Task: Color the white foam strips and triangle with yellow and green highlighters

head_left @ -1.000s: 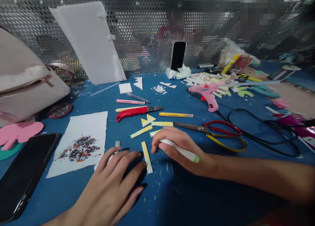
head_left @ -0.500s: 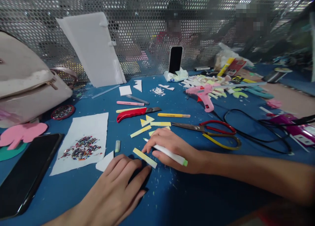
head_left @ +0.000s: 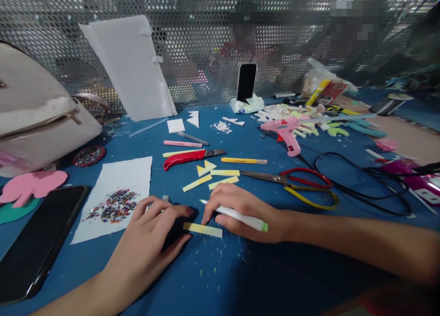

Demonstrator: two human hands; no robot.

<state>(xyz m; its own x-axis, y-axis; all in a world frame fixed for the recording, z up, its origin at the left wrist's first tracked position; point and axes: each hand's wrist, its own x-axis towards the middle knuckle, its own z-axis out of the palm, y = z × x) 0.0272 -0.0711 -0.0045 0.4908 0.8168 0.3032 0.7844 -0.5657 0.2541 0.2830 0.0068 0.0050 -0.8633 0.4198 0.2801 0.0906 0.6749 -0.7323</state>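
Observation:
A white marker with green ends (head_left: pixel 242 217) lies in the grip of my right hand (head_left: pixel 244 210), its tip pointing left. Below that hand's fingertips a pale yellow strip (head_left: pixel 203 230) rests flat on the blue table (head_left: pixel 213 279), with a fingertip close to its upper edge. My left hand (head_left: pixel 151 238) is spread at the strip's left end, thumb and fingers apart, holding nothing that shows. Other yellow strips (head_left: pixel 197 183) and small yellow triangles (head_left: pixel 206 168) lie just beyond my hands.
Beyond are a red-handled knife (head_left: pixel 184 160), scissors (head_left: pixel 305 178), a yellow marker (head_left: pixel 243 160) and a pink glue gun (head_left: pixel 285 132) with a cable. A paper with beads (head_left: pixel 142 174) and a phone (head_left: pixel 41 242) lie left, near a bag (head_left: pixel 41 119).
The strip near my hands has turned to lie more level. My left hand has drawn back to the left and its fingers have opened wider. My right hand still grips the white marker.

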